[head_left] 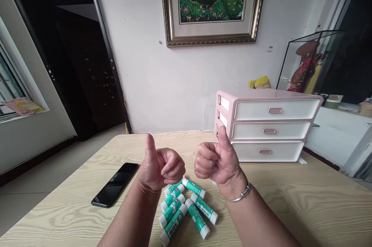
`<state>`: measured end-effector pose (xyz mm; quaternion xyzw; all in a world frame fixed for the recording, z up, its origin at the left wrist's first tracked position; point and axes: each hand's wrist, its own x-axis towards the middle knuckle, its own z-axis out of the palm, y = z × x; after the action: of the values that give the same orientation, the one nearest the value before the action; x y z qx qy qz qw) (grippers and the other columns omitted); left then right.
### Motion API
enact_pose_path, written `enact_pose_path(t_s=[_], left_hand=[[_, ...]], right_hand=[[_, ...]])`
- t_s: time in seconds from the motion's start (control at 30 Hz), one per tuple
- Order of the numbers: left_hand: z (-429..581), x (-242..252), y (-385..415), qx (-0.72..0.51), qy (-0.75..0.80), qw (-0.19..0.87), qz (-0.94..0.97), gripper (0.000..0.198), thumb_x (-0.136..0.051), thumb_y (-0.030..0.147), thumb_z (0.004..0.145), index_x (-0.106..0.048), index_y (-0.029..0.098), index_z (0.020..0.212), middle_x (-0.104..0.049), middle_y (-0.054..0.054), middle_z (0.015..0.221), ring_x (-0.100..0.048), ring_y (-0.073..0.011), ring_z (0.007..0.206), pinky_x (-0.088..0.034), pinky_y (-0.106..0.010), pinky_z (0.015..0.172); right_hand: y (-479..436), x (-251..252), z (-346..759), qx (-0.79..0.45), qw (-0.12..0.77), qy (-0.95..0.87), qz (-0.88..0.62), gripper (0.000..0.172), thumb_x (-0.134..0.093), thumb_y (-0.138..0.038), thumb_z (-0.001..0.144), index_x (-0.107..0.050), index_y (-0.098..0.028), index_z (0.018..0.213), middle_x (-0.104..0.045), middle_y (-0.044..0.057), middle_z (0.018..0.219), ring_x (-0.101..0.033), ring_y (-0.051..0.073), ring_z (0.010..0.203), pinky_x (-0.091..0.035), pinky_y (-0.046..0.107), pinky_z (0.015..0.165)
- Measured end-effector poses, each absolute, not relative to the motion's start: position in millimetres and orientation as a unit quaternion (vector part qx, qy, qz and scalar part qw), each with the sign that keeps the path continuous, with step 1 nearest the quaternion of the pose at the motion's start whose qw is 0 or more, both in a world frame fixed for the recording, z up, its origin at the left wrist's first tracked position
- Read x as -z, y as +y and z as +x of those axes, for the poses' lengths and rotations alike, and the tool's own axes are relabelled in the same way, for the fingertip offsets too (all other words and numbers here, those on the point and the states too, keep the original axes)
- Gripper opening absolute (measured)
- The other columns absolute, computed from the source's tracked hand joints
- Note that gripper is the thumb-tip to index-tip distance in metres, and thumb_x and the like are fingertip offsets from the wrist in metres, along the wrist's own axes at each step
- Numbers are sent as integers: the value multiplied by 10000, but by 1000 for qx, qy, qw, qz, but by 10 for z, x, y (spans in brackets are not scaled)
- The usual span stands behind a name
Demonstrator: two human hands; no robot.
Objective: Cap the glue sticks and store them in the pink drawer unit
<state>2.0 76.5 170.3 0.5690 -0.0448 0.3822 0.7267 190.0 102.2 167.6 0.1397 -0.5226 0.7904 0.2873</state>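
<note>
1. We have our left hand (161, 163) and right hand (219, 158) up, thumbs raised, fingers curled in; we see nothing held in either. Hands near each other, not touching.
2. Green-and-white tubes (197, 219) lie on the table (285, 200) below and between our hands: four side by side toward the left forearm, three toward the right. We can't rule out more, as our left hand hides part of the far end.
3. Small white bit (214, 182) peeks out under our right hand; too covered for us to identify.
4. Black phone (116, 185) lies left of our left forearm, apart from the tubes.
5. Pink-and-white drawer unit (269, 131) stands behind and right of our right hand, which blocks its near-left corner from view. Yellow packet (260, 82) shows above its back edge.
6. We wear a silver bracelet (241, 196) on the right wrist.
7. Beyond both hands, we see a framed picture (215, 38) high on the wall.
</note>
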Motion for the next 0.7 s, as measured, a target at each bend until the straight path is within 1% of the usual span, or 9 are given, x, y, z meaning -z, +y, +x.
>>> enact_pose_path(t_s=[0.1,0.2,0.4,0.53,0.7], left_hand=[[-21,-1704,812,-377,-45,715,587,821,1,920,707,-303,209,431,-197,52,375,-176,-60,313,-114,-194,304],[-75,-1662,856,-369,-39,707,601,818,-8,960,648,-271,221,418,-198,47,366,-189,-66,304,-135,-215,316],[-62,-1529,886,-298,-65,734,607,825,6,1013,518,-250,238,395,-225,18,327,-184,-79,291,-138,-252,320],[7,-1556,850,-245,-96,748,609,814,-21,1025,504,-259,254,394,-229,10,307,-171,-86,283,-130,-271,311],[33,-1542,851,-228,-131,757,599,803,0,1009,540,-250,255,422,-224,17,320,-164,-88,288,-128,-273,312]], right_hand=[[1059,-1688,1904,-787,260,-535,166,782,-46,-930,741,-308,-221,541,-252,-70,446,-214,71,394,-220,228,425],[1044,-1684,1872,-790,250,-527,189,789,-34,-961,689,-282,-230,525,-253,-65,420,-204,68,384,-206,225,404],[1037,-1506,1756,-812,190,-511,210,804,1,-997,595,-264,-243,517,-222,-76,397,-178,59,367,-176,222,373],[1058,-1441,1752,-822,164,-508,200,814,34,-1006,549,-258,-246,514,-210,-77,403,-177,60,377,-185,220,366],[1028,-1452,1749,-814,148,-508,239,811,15,-1003,572,-269,-244,528,-234,-72,422,-178,56,380,-171,218,365]])
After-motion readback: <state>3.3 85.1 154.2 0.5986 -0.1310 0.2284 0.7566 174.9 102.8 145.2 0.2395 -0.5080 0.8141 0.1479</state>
